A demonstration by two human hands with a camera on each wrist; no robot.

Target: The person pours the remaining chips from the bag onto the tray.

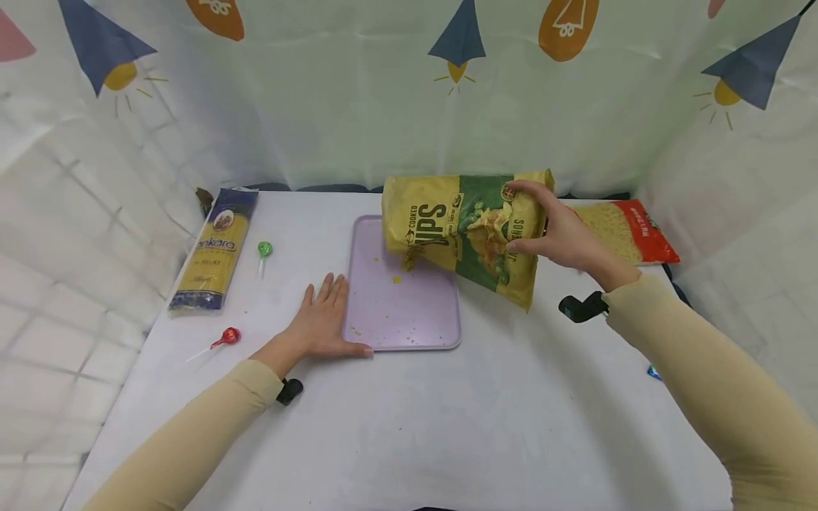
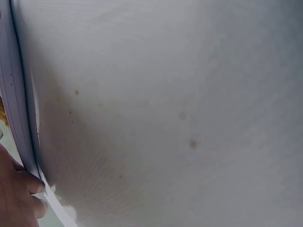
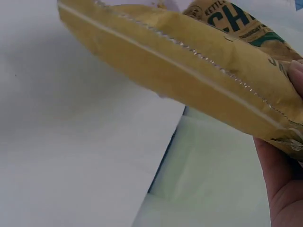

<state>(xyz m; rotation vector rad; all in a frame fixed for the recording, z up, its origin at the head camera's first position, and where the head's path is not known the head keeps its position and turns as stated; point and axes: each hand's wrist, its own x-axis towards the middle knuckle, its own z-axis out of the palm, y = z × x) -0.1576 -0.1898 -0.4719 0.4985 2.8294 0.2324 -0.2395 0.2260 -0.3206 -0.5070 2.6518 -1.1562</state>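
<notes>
My right hand (image 1: pixel 562 227) grips the bottom end of a yellow and green chip bag (image 1: pixel 466 227), which is tipped on its side over a lilac tray (image 1: pixel 409 319). The bag's mouth points left, and some yellow chips (image 1: pixel 409 259) show just below it. Small crumbs are scattered on the tray. In the right wrist view the bag's sealed end (image 3: pixel 189 61) crosses the top, with fingers around its right part. My left hand (image 1: pixel 324 323) lies with fingers spread at the tray's left edge, thumb by the near corner.
At the left lie a pasta packet (image 1: pixel 214 252), a green lollipop (image 1: pixel 265 250) and a red lollipop (image 1: pixel 226 337). A red and yellow pasta bag (image 1: pixel 623 231) lies at the back right. A small blue wrapper (image 1: pixel 653 372) peeks out beside the right sleeve. A printed curtain (image 1: pixel 358 99) hangs behind the table.
</notes>
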